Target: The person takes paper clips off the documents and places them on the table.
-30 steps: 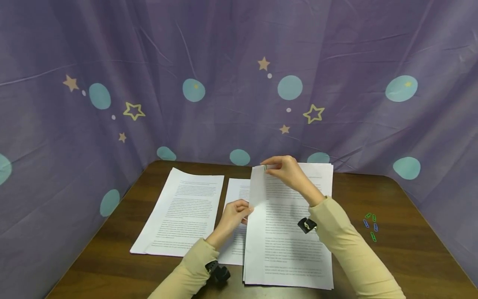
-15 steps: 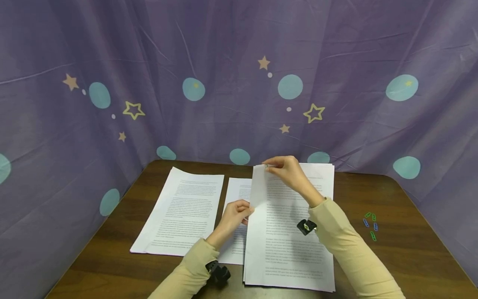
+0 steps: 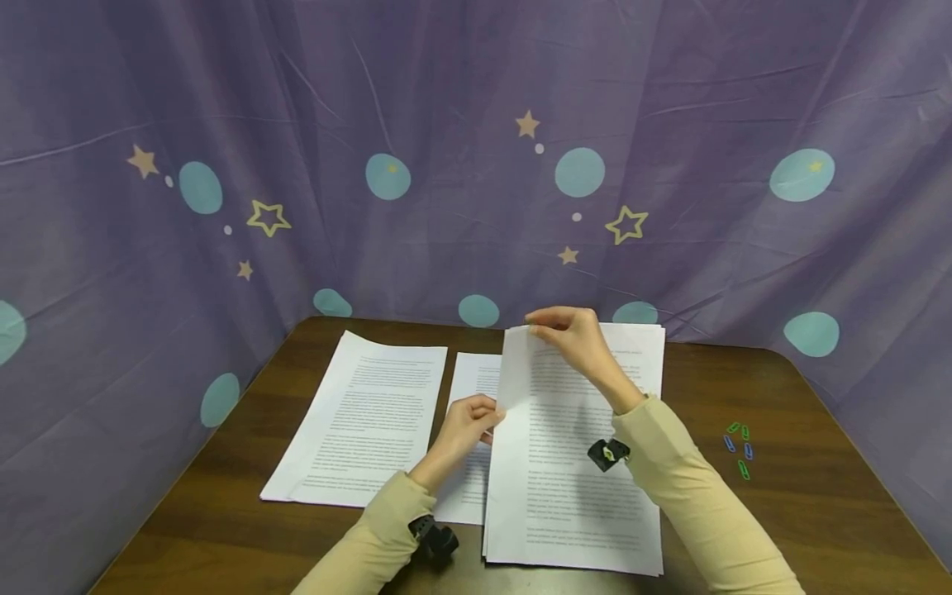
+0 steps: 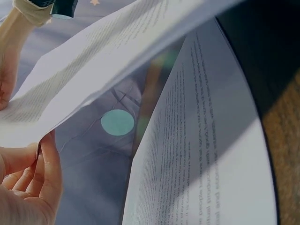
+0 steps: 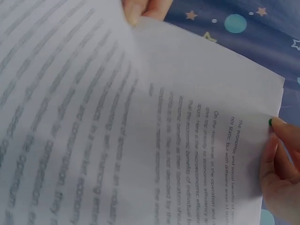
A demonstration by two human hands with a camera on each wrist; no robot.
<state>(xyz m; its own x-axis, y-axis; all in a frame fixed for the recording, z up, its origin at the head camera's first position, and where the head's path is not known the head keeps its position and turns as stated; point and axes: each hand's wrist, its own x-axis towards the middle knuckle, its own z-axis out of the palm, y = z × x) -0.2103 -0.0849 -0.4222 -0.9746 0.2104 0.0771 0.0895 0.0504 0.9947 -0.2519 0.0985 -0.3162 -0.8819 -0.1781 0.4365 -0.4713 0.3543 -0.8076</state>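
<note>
A stack of printed sheets (image 3: 583, 504) is raised at its left side in the head view. My left hand (image 3: 463, 431) pinches its left edge about midway down, thumb against fingers; the left wrist view shows this left hand (image 4: 35, 180) close up. At the stack's top edge, near the left corner, my right hand (image 3: 580, 337) pinches a small green paper clip between thumb and index finger. Only a green bit of the paper clip (image 5: 270, 122) shows in the right wrist view; fingers hide the rest. How far it sits on the paper cannot be told.
Another printed stack (image 3: 372, 421) lies at the left of the wooden table (image 3: 781, 529). Between the two, a third set of sheets (image 3: 464, 496) is partly covered. Several green and blue paper clips (image 3: 748, 451) lie at the right. A purple curtain (image 3: 461, 99) hangs behind.
The right hand has shifted slightly at the top edge, and the clip, visible at its fingertips a second ago, is now mostly hidden in the head view. The left hand keeps its place.
</note>
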